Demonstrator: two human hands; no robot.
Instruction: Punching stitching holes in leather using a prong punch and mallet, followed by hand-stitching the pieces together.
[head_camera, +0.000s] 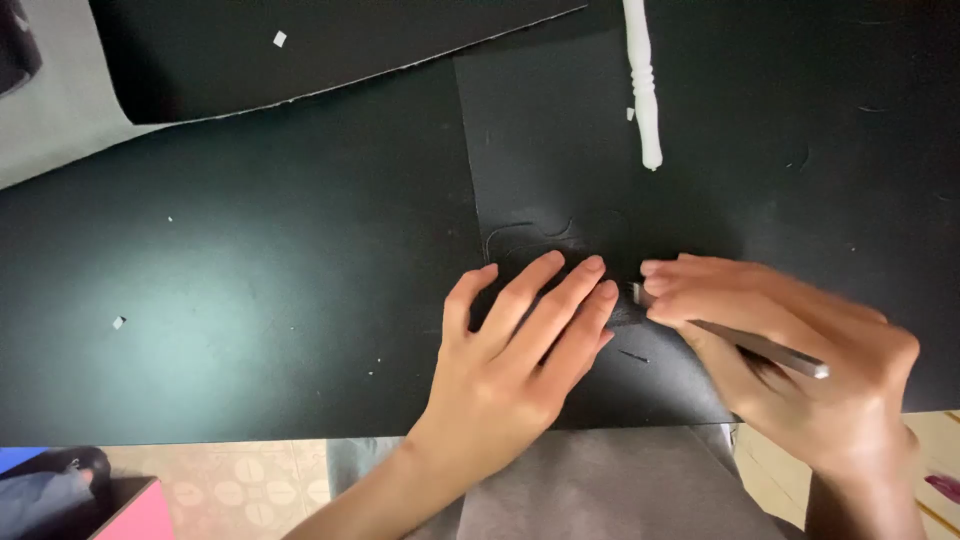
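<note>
Head view: left fingers flat on black sheet, right fingers around metal tool.

Two hands: left hand, right hand. One metal tool, one white stick, two black sheets, three white scraps.

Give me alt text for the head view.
The left hand presses flat on a black sheet while the right hand holds a slim metal tool to it. A white stick lies beyond.
</note>
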